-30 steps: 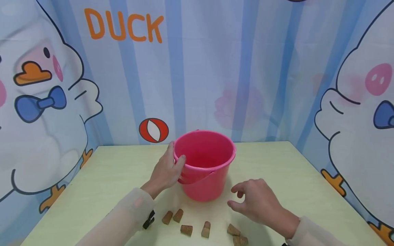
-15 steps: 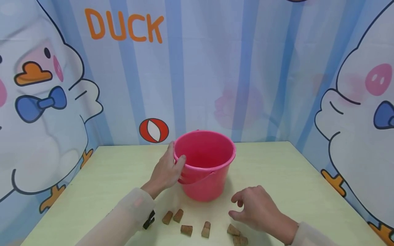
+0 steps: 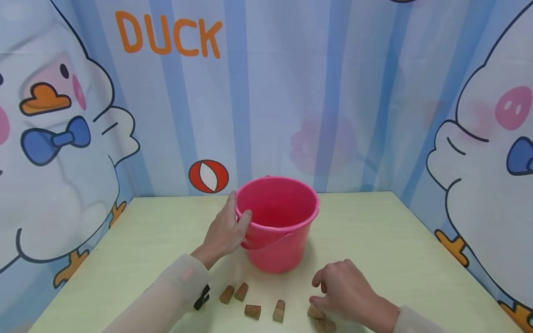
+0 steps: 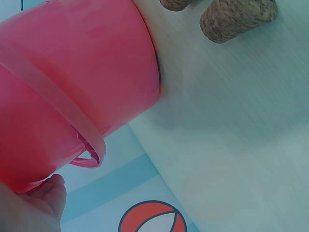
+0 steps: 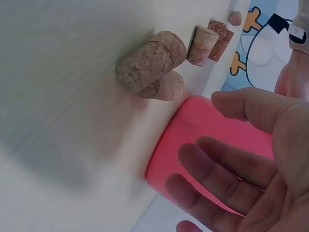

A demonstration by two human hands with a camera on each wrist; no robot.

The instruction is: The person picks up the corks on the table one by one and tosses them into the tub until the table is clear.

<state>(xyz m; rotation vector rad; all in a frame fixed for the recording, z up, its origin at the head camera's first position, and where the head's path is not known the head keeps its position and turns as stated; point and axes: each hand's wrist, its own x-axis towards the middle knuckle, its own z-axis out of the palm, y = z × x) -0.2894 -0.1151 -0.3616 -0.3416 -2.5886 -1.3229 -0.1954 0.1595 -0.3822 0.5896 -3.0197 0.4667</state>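
Note:
A pink bucket [image 3: 276, 252] with a thin handle stands on the table, its opening facing up. My left hand [image 3: 222, 231] grips its left rim, thumb over the edge and fingers behind the outer wall. My right hand [image 3: 347, 291] hovers at the front right with fingers loosely bent and nothing between them. Close beside its thumb lie two corks [image 3: 316, 312], which appear large in the right wrist view as a leaning pair of corks [image 5: 152, 60]. Several more corks lie in front of the bucket, among them a cork [image 3: 252, 311] and a cork [image 3: 226, 294].
The pale yellow table [image 3: 166, 231] reaches back to a striped blue curtain [image 3: 275, 92] printed with ducks and a red ball [image 3: 208, 176]. A black strap [image 3: 201, 297] shows at the left sleeve, close to the leftmost corks.
My right hand has lowered toward the pair of corks at the front right, and its thumb now overlaps them in the head view. The left hand and bucket have stayed put.

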